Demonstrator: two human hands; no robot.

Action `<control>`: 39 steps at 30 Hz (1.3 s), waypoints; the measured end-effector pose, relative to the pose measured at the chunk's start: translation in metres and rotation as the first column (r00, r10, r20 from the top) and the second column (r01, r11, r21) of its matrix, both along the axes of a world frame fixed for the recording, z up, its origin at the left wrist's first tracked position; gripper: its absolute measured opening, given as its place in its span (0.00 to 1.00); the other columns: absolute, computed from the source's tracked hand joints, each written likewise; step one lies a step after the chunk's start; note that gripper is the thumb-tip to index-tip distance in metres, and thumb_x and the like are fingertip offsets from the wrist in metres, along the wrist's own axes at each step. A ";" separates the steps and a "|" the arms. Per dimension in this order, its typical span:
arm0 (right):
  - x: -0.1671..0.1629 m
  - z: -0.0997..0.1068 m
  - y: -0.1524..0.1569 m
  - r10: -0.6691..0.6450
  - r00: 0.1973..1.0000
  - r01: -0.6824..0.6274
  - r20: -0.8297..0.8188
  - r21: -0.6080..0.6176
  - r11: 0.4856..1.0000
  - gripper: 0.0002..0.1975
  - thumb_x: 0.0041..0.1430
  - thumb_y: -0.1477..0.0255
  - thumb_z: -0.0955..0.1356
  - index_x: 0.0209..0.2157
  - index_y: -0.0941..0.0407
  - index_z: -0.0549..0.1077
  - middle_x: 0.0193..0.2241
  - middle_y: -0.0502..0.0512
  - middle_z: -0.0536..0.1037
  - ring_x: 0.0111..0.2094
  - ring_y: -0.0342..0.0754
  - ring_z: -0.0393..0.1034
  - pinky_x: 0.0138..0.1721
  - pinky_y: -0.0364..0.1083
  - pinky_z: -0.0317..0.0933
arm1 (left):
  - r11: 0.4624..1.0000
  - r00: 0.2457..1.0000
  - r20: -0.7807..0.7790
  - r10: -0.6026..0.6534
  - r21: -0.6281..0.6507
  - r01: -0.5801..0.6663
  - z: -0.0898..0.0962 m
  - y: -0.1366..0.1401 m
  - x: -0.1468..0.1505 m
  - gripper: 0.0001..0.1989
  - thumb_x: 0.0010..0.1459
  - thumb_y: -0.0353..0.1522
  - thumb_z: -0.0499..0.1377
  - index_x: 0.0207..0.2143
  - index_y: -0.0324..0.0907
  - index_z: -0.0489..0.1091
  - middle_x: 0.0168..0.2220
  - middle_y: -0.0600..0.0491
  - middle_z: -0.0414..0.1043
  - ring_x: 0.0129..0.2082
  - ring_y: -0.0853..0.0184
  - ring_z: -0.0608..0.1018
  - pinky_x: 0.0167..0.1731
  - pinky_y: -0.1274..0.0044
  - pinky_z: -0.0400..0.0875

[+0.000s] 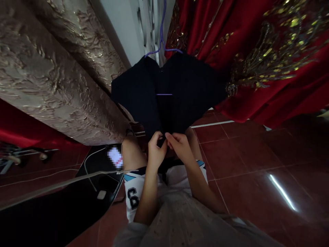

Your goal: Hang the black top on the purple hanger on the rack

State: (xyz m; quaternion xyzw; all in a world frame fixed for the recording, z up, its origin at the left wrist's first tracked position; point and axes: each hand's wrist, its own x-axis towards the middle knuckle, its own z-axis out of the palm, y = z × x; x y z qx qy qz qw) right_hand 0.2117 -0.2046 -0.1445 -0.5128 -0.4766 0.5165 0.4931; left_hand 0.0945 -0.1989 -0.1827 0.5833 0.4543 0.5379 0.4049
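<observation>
Fingers of left hand (156,149) and right hand (180,145) pinch the dark garment (169,92) hem; purple hanger (161,41) at twelve o'clock.

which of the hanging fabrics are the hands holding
The black garment on the purple hanger. Both the left hand and right hand pinch its lower edge; the red sequinned cloth and beige brocade curtain hang untouched.
</observation>
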 end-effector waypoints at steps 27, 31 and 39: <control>0.005 0.147 0.103 -0.023 0.996 0.069 -0.087 0.573 0.816 0.17 0.68 0.69 0.66 0.23 0.56 0.70 0.13 0.44 0.65 0.15 0.38 0.57 0.20 0.40 0.53 | 0.739 0.980 -0.148 0.133 0.674 0.002 0.155 0.119 -0.010 0.10 0.70 0.41 0.60 0.44 0.45 0.74 0.39 0.51 0.74 0.40 0.65 0.78 0.41 0.72 0.72; 0.000 0.105 0.119 -0.092 0.996 0.088 -0.021 0.546 0.833 0.17 0.68 0.69 0.65 0.23 0.56 0.69 0.14 0.43 0.63 0.15 0.37 0.57 0.20 0.39 0.49 | 0.751 0.964 -0.175 0.199 0.659 -0.035 0.174 0.116 -0.015 0.13 0.70 0.43 0.58 0.41 0.43 0.74 0.37 0.52 0.72 0.43 0.63 0.78 0.45 0.72 0.71; -0.029 0.052 0.115 -0.025 0.987 -0.053 0.160 0.468 0.882 0.18 0.61 0.69 0.66 0.17 0.57 0.66 0.15 0.46 0.64 0.19 0.38 0.55 0.23 0.42 0.45 | 0.897 0.826 0.455 0.333 0.118 -0.427 0.145 0.207 -0.115 0.14 0.70 0.23 0.51 0.30 0.39 0.65 0.28 0.57 0.67 0.37 0.73 0.74 0.44 0.78 0.69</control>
